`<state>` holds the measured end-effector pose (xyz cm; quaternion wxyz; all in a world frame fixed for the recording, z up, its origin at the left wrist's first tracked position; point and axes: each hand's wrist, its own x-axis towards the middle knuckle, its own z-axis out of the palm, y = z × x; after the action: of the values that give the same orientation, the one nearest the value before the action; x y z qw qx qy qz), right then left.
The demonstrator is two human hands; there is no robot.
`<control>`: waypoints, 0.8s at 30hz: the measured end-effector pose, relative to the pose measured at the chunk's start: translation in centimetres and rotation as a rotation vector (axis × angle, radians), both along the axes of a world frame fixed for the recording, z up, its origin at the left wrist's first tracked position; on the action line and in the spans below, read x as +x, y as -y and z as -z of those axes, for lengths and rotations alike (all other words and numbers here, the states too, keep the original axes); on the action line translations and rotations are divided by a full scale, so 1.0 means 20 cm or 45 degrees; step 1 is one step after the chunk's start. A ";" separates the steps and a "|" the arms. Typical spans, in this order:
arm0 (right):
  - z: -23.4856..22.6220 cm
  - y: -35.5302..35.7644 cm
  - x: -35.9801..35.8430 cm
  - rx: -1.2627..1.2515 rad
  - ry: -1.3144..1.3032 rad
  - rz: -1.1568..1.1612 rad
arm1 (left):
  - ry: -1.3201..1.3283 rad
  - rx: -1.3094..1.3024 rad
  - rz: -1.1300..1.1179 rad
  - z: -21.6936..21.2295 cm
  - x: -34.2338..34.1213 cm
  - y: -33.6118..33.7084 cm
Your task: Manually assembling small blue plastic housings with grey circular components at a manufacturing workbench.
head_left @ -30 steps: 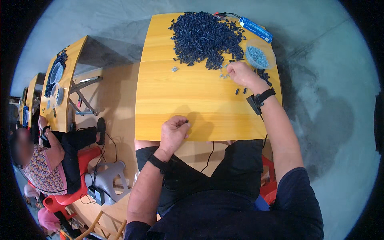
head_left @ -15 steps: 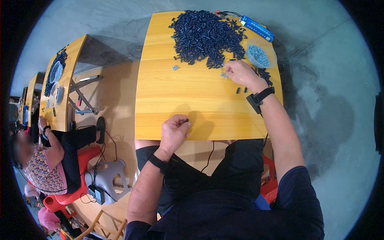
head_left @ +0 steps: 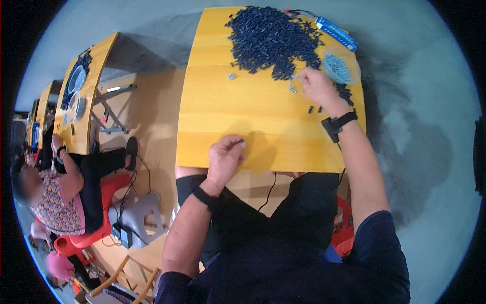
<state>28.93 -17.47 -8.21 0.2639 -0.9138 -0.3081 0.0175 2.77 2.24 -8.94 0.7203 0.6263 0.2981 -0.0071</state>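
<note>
Two hands on a yellow table [head_left: 243, 116] over grey floor: left hand [head_left: 225, 157] curled near the front edge pinching a small dark part, right hand [head_left: 316, 85] pinching narrow at the dark parts pile [head_left: 271, 40], another person at tables to the left.

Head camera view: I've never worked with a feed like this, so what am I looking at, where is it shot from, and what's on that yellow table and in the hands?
There is no machine here: a seated person works with two bare hands, and the one picture comes from a wide fisheye camera on their head, looking down, so straight edges bend near the rim. The forearms enter from below. On the yellow table lies a big heap of small dark parts, with a clear round dish of pale bits and a blue tool at the far right. The right hand reaches to the heap's near edge; what it pinches is too small to tell. The left hand rests curled near the front edge, a small dark piece at its fingertips. Another person sits at a similar table to the left.
</note>
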 end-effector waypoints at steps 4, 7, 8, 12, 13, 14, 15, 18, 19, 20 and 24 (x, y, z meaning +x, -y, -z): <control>-0.08 0.00 -0.06 0.290 -0.293 0.015 | 0.239 -0.024 -0.086 -0.01 -0.03 0.03; -0.24 -0.05 -0.29 0.595 -0.668 -0.019 | 0.319 -0.040 -0.109 -0.13 -0.05 0.06; -0.29 -0.08 -0.38 0.597 -0.673 -0.028 | 0.411 -0.045 -0.126 -0.17 -0.06 0.06; -0.40 -0.14 -0.70 0.779 -0.903 -0.093 | 0.483 0.020 -0.088 -0.28 -0.10 0.10; -0.42 -0.15 -0.76 0.832 -0.975 -0.146 | 0.488 0.021 -0.086 -0.31 -0.12 0.11; -0.43 -0.16 -0.81 0.833 -0.970 -0.145 | 0.504 -0.026 -0.086 -0.33 -0.13 0.12; -0.45 -0.17 -0.86 0.850 -1.009 -0.200 | 0.520 -0.073 -0.086 -0.34 -0.15 0.13; -0.50 -0.18 -0.96 0.882 -1.044 -0.279 | 0.532 -0.169 -0.140 -0.36 -0.19 0.15; -0.51 -0.18 -0.98 0.879 -1.056 -0.284 | 0.536 -0.171 -0.138 -0.37 -0.20 0.15; -0.51 -0.18 -1.00 0.876 -1.068 -0.290 | 0.547 -0.178 -0.141 -0.37 -0.21 0.16; -0.53 -0.15 -1.05 0.894 -1.033 -0.335 | 0.575 -0.225 -0.154 -0.40 -0.24 0.18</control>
<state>7.95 -14.45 2.47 0.6458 -0.6448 -0.2806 0.2972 -1.94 -1.30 -0.94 0.8197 0.5278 0.1647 0.1500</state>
